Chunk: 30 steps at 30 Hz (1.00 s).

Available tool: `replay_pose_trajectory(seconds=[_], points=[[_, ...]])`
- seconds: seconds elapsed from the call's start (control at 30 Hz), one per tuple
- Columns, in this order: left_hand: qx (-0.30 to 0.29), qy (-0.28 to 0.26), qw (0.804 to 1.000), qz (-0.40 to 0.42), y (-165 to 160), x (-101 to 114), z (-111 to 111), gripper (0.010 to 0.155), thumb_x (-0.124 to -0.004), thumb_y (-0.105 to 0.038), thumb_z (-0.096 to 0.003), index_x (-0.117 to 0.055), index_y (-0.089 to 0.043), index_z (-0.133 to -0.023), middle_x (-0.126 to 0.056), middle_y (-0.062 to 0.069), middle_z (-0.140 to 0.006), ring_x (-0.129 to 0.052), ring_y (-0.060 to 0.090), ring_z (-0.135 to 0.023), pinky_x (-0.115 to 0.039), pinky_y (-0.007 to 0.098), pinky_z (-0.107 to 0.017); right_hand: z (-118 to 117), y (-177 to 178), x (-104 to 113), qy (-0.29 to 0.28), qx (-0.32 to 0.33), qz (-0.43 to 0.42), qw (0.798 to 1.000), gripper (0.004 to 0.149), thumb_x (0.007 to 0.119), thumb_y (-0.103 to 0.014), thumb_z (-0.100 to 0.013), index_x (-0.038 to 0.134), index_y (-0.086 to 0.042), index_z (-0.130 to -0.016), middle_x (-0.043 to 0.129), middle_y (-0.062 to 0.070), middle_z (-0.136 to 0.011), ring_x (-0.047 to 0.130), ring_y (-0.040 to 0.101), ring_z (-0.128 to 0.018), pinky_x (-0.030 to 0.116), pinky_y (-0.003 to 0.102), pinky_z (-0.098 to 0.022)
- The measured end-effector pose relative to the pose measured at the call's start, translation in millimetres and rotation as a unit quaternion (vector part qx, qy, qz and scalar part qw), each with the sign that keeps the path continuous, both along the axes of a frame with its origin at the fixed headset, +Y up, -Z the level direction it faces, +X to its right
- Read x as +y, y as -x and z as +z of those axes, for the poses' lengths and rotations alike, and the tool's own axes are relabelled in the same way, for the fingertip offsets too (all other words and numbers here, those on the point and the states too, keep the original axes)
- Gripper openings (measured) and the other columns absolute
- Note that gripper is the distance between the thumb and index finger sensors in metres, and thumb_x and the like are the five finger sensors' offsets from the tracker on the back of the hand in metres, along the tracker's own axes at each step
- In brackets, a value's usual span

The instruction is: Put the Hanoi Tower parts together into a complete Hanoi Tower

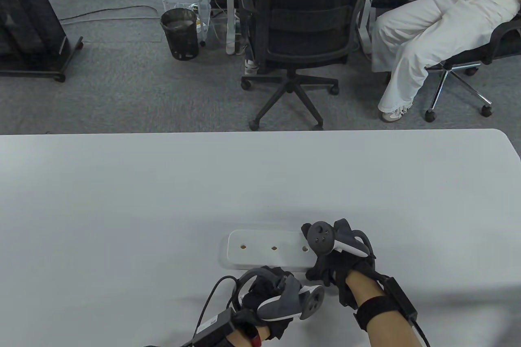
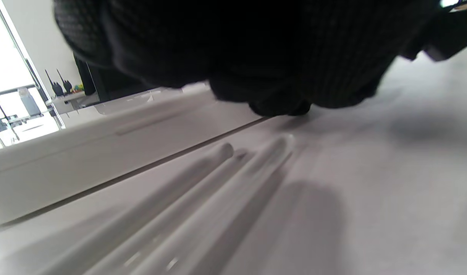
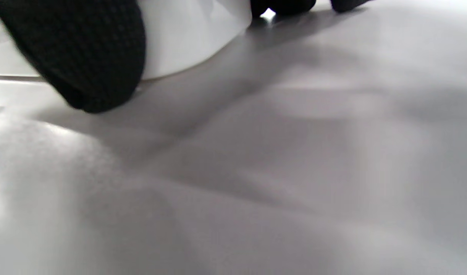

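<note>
Where lower centre of table view meets the hands: white base (image 1: pixel 264 250) with three holes, flat on grey counter (image 1: pixel 122 200). Right hand (image 1: pixel 338 257) over base's right end, gloved fingers (image 3: pixel 84 57) gripping its rounded edge. Left hand (image 1: pixel 276 294) below base; finger state cannot be told. White rods (image 2: pixel 202 206) lying side by side beneath left hand.

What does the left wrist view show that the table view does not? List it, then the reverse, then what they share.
Only the left wrist view: pale rods lying side by side on the table just below the left hand.
Only the table view: three empty holes in the white base, the right hand at its right end, office chairs beyond.
Both: left hand, base, table.
</note>
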<state>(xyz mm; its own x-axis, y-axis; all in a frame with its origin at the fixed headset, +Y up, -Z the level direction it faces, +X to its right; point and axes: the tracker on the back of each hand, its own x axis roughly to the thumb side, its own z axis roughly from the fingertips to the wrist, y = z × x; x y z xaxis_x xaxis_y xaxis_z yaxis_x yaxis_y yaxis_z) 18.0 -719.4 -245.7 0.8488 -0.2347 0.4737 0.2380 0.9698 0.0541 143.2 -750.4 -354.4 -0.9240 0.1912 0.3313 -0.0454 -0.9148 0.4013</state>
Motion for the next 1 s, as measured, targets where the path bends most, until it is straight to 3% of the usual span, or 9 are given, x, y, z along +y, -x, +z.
replay_pose_trajectory(seconds=[0.3, 0.73, 0.9, 1.0], points=[[-0.002, -0.013, 0.999, -0.030, -2.3, -18.0, 2.2, 0.052, -0.097, -0.046, -0.0330, -0.100, -0.017, -0.076, -0.105, 0.003, -0.047, -0.100, 0.025, -0.031, -0.083, 0.048, -0.045, -0.8, -0.8, -2.1, -0.002, 0.004, -0.004, 1.000, 0.112, 0.095, -0.043, -0.028, 0.014, -0.017, -0.100, 0.029, 0.018, -0.110, 0.037, 0.045, -0.101, 0.041, 0.065, -0.071], [-0.007, -0.018, 0.999, -0.033, -0.6, -18.1, 0.0, 0.050, -0.093, -0.047, -0.0340, -0.101, -0.012, -0.070, -0.104, 0.002, -0.042, -0.100, 0.023, -0.026, -0.085, 0.047, -0.043, -1.9, -1.8, -3.3, -0.001, 0.008, -0.007, 1.000, 0.111, 0.095, -0.043, -0.028, 0.014, -0.017, -0.100, 0.029, 0.017, -0.110, 0.036, 0.045, -0.101, 0.040, 0.065, -0.071], [0.014, 0.016, 0.996, 0.083, 20.1, 23.5, -5.9, 0.050, -0.092, -0.048, -0.0345, -0.101, -0.014, -0.070, -0.104, 0.001, -0.043, -0.100, 0.023, -0.027, -0.085, 0.046, -0.043, -2.3, -1.8, -3.7, -0.001, 0.008, -0.006, 1.000, 0.111, 0.095, -0.044, -0.028, 0.014, -0.017, -0.100, 0.029, 0.017, -0.110, 0.037, 0.045, -0.101, 0.040, 0.065, -0.071], [0.022, 0.058, 0.977, 0.205, 35.4, 54.2, -20.8, 0.050, -0.091, -0.048, -0.0347, -0.101, -0.014, -0.070, -0.104, 0.001, -0.042, -0.101, 0.022, -0.026, -0.086, 0.046, -0.043, -2.2, -1.5, -3.6, -0.001, 0.007, -0.006, 1.000, 0.112, 0.095, -0.044, -0.028, 0.014, -0.016, -0.100, 0.029, 0.017, -0.110, 0.037, 0.045, -0.101, 0.040, 0.065, -0.071]])
